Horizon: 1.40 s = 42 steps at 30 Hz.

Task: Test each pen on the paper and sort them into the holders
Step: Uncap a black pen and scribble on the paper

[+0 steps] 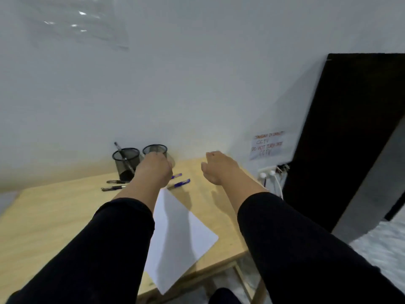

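Note:
Two black mesh holders stand at the table's far edge by the wall. The left holder (126,163) has one black pen leaning in it; the right holder (155,149) is partly hidden behind my left hand (154,168). My left hand hangs over the pens, fingers curled downward and hidden, so I cannot see whether it holds anything. Two black pens (114,188) lie left of it, and two blue pens (180,183) lie just right of it. A white paper (175,233) lies nearer me. My right hand (215,166) hovers loosely curled above bare table, holding nothing.
The wooden table (43,216) ends close on the right, with its front corner near the paper. A wall socket with white plugs and cable (268,174) sits beyond the right edge, under a handwritten notice (269,145). A dark panel (350,128) stands further right.

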Each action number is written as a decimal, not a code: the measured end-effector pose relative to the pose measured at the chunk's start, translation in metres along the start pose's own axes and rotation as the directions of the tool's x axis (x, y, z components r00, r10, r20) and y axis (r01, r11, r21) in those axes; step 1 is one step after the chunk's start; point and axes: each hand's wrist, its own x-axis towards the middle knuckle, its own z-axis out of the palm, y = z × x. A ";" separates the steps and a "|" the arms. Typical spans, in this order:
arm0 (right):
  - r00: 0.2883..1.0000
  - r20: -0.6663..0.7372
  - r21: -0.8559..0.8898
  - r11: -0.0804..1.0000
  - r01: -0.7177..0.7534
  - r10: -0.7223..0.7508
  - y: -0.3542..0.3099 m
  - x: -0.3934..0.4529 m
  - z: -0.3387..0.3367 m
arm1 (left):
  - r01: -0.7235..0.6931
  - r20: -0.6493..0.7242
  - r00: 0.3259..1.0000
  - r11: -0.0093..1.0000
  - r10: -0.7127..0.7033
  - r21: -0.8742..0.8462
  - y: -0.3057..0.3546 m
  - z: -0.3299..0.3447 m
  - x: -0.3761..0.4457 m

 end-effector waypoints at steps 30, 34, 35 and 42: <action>0.799 -0.100 -0.031 0.805 0.593 -0.593 -0.179 0.123 0.175 | 0.204 -0.093 0.966 0.932 -0.241 -0.299 -0.212 0.121 0.042; 0.849 -0.086 0.224 0.821 0.526 -0.521 -0.182 0.121 0.162 | 0.248 -0.115 0.943 0.892 -0.311 -0.377 -0.214 0.120 0.035; 0.874 -0.098 0.323 0.816 0.480 -0.476 -0.183 0.119 0.156 | 0.255 -0.127 0.934 0.873 -0.334 -0.416 -0.214 0.118 0.032; 0.991 0.132 0.986 0.099 -0.133 0.022 -0.191 0.105 0.116 | 0.178 -0.248 0.869 0.738 -0.428 -0.651 -0.203 0.100 0.018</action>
